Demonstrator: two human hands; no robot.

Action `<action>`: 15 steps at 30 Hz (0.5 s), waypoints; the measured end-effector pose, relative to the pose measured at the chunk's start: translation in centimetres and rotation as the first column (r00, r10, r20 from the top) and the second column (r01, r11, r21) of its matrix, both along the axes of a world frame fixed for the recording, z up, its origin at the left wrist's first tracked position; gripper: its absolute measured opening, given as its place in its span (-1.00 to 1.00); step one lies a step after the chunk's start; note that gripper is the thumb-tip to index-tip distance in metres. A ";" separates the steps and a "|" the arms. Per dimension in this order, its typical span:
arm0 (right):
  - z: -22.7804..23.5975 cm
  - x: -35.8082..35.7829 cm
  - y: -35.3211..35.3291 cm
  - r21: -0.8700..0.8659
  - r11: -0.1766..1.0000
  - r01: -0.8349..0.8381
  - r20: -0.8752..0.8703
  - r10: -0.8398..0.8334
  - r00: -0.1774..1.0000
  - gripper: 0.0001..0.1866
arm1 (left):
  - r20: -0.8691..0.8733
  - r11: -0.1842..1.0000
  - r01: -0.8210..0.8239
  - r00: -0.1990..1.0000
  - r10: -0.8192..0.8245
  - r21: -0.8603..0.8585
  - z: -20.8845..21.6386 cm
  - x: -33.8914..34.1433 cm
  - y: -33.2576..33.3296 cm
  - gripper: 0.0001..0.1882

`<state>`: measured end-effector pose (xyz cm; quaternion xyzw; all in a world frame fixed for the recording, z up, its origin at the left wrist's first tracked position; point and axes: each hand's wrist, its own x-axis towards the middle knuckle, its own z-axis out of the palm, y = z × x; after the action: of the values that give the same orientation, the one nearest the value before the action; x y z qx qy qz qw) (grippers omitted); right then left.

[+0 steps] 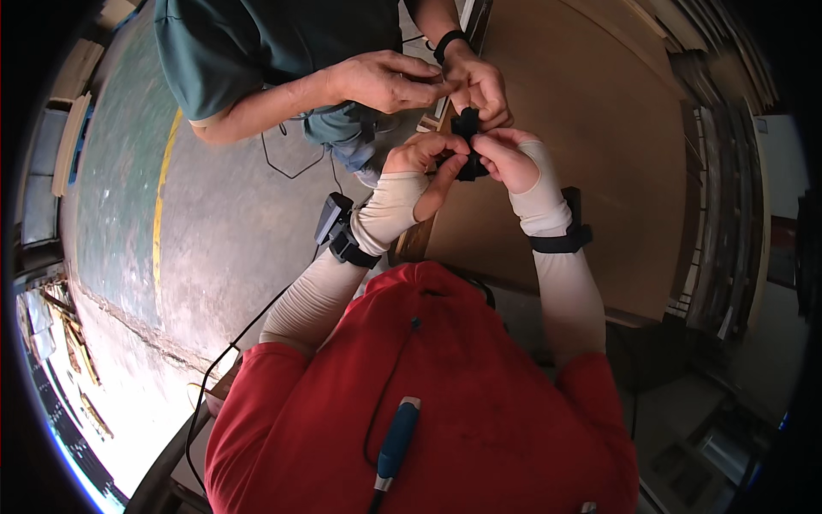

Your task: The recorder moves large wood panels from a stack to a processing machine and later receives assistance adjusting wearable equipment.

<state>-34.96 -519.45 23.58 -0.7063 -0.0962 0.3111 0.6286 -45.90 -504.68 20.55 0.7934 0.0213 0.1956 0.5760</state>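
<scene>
Both my hands meet at a small black strap-like item (467, 125) over the edge of a brown board. Its exact kind cannot be made out. My left hand (419, 163), in a cream sleeve, pinches it from the left with thumb and fingers. From the right, my right hand (512, 161) has its bent fingers closed on the same item. A co-worker's hand (481, 86) with a black wristband is just beyond, close to the item's far end. Fingers partly bent, the co-worker's other hand (385, 81) hovers to the left of it.
The large brown board (582, 163) spreads out at right, with a wooden edge (416, 240) along its left. A black cable (248, 330) runs down from the device (336, 218) on my left wrist. Stacked panels (719, 206) stand at far right. A yellow line (163, 197) crosses the floor.
</scene>
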 end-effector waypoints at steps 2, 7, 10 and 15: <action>-0.1 -0.2 0.1 0.017 1.000 0.022 -0.005 -0.022 1.000 -0.81 | 0.017 0.997 -0.067 0.998 0.066 0.033 -0.1 -0.2 -0.3 -0.83; -0.8 -1.0 0.6 0.063 0.993 0.102 0.094 -0.108 0.990 -0.80 | 0.081 0.985 -0.100 0.993 0.089 0.139 0.1 -0.4 -0.8 -0.84; -1.2 -1.4 1.2 0.117 0.981 0.154 0.143 -0.170 0.975 -0.79 | 0.081 0.988 -0.077 0.994 0.066 0.133 0.0 -0.4 -0.8 -0.84; -3.2 -0.1 1.4 0.228 0.951 0.208 0.139 -0.244 0.960 -0.81 | 0.054 0.988 0.006 0.998 -0.015 0.157 0.2 -0.3 -0.6 -0.88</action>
<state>-35.09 -518.08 20.39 -0.6655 -0.0988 0.1651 0.7212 -46.25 -505.24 20.78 0.8308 -0.0143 0.2152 0.5131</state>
